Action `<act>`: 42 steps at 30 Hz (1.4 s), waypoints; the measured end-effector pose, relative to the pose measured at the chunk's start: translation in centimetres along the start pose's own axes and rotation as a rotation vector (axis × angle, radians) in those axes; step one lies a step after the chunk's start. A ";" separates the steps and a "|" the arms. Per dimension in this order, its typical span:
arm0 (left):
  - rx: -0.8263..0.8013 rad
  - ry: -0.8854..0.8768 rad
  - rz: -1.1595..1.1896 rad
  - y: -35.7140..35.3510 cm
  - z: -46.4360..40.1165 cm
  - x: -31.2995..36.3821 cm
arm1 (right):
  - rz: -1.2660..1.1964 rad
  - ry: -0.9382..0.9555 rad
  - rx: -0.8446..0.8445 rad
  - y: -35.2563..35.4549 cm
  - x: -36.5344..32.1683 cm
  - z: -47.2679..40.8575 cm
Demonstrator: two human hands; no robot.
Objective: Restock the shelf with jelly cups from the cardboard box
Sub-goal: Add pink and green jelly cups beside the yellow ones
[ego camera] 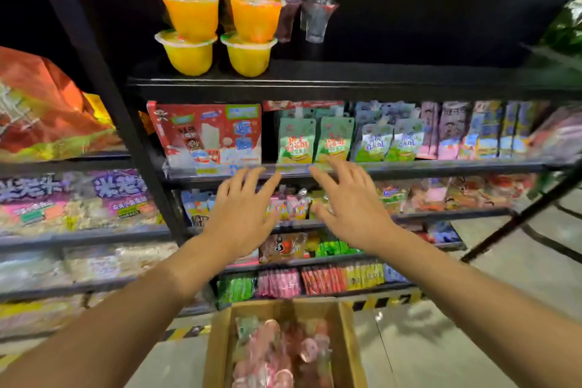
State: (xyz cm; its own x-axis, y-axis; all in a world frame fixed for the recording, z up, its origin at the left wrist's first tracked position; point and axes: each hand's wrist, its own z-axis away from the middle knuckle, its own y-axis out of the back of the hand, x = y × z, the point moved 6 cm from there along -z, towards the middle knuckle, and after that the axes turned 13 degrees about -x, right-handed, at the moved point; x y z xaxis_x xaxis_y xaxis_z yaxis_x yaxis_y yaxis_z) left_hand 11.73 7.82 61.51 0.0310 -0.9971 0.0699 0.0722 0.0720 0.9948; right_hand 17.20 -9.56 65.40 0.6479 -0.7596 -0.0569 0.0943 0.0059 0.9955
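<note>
Two stacks of orange and yellow jelly cups (217, 31) stand on the top shelf (315, 79) at its left end, with a purple cup (288, 16) and a clear cup (316, 17) beside them. On the floor below sits an open cardboard box (348, 337) holding several pink, red and green jelly cups (280, 353). My left hand (242, 214) and my right hand (349, 205) are both raised in front of the middle shelves, fingers spread, holding nothing.
Lower shelves hold snack pouches (315, 142), a red carton (208, 135) and candy packs (315, 280). A second shelf unit at the left carries large bags (47, 110). A black upright post (126, 123) separates the units. Grey floor (472, 324) with hazard tape lies at the right.
</note>
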 end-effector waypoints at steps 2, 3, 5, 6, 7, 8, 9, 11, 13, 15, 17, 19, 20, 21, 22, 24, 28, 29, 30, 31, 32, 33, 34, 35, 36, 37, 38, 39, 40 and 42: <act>-0.046 -0.004 0.026 -2.4 0.6 0.8 | -0.011 -0.030 -0.068 -3.0 0.3 0.9; -0.076 -0.003 0.044 -3.6 0.8 1.2 | -0.023 -0.038 -0.097 -4.5 0.6 1.3; -0.141 0.022 0.089 -6.2 1.1 2.0 | -0.051 -0.051 -0.141 -7.3 1.3 1.7; -0.179 0.052 0.106 -7.4 1.3 2.3 | -0.062 -0.060 -0.161 -8.7 1.8 1.9; -0.211 0.080 0.111 -8.7 1.6 2.4 | -0.072 -0.069 -0.184 -10.2 2.2 2.0; -0.219 0.097 0.095 -10.0 1.9 2.7 | -0.081 -0.074 -0.202 -11.7 2.6 2.3; -0.215 0.098 0.065 -11.3 2.4 2.9 | -0.094 -0.080 -0.213 -13.3 2.9 2.6; -0.220 0.088 0.044 -14.1 2.9 3.0 | -0.127 -0.100 -0.256 -16.7 3.4 3.2; -0.290 0.110 0.083 -17.8 3.3 2.8 | -0.162 -0.116 -0.313 -20.7 3.5 3.8; -0.357 0.125 0.119 -22.0 3.6 2.8 | -0.191 -0.146 -0.345 -25.1 3.7 4.2; -0.376 0.122 0.176 -26.2 4.0 2.7 | -0.235 -0.158 -0.388 -29.9 3.6 4.3; -0.361 0.141 0.223 -31.2 4.4 2.1 | -0.248 -0.162 -0.428 -35.2 3.5 4.0; -0.380 0.159 0.237 -34.0 4.5 1.6 | -0.252 -0.162 -0.438 -37.6 3.3 3.8; -0.407 0.174 0.245 -37.0 4.5 1.1 | -0.263 -0.168 -0.440 -40.0 3.1 3.6; -0.431 0.181 0.254 -40.1 4.6 0.6 | -0.276 -0.178 -0.442 -42.6 2.9 3.3; -0.467 0.190 0.291 -46.3 4.5 -0.5 | -0.284 -0.196 -0.458 -48.0 2.3 2.5; -0.509 0.227 0.354 -59.0 4.2 -3.3 | -0.343 -0.191 -0.498 -60.6 1.1 0.2; -0.518 0.244 0.371 -62.0 4.0 -4.0 | -0.335 -0.196 -0.518 -63.9 0.9 -0.4; -0.533 0.263 0.400 -64.9 4.0 -4.5 | -0.334 -0.207 -0.550 -67.0 0.6 -0.8; -0.541 0.293 0.439 -67.6 4.1 -4.9 | -0.358 -0.213 -0.559 -70.0 0.3 -1.2; -0.547 0.327 0.483 -70.3 4.2 -5.3 | -0.399 -0.207 -0.543 -72.8 0.0 -1.7; -0.554 0.355 0.524 -73.0 4.2 -5.6 | -0.447 -0.203 -0.524 -75.4 -0.2 -2.2; -0.546 0.375 0.559 -75.6 4.3 -5.8 | -0.478 -0.195 -0.515 -78.0 -0.2 -2.6; -0.535 0.394 0.592 -78.1 4.4 -6.0 | -0.485 -0.177 -0.509 -80.3 -0.3 -3.0; -0.522 0.408 0.628 -80.2 4.5 -6.1 | -0.496 -0.160 -0.505 -82.2 -0.3 -3.4; -0.508 0.411 0.667 -82.1 4.5 -6.1 | -0.509 -0.152 -0.498 -83.6 -0.4 -3.7; -0.485 0.402 0.692 -83.5 4.4 -6.1 | -0.522 -0.150 -0.496 -84.9 -0.5 -4.0; -0.460 0.390 0.694 -84.6 4.2 -6.1 | -0.528 -0.148 -0.488 -86.1 -0.7 -4.2; -0.425 0.378 0.679 -85.4 4.0 -6.2 | -0.535 -0.146 -0.473 -87.1 -0.9 -4.4; -0.343 0.362 0.663 -86.3 3.6 -6.5 | -0.523 -0.151 -0.436 -88.7 -1.1 -4.6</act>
State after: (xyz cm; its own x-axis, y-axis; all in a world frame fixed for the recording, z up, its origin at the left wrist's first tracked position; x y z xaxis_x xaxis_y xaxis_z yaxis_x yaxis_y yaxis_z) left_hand 1.74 8.03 -24.58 0.4891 -0.6791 0.5473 0.2244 0.7044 0.6734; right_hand 11.61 -6.30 -23.22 0.3254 -0.8160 -0.4778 0.6807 -0.1486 0.7173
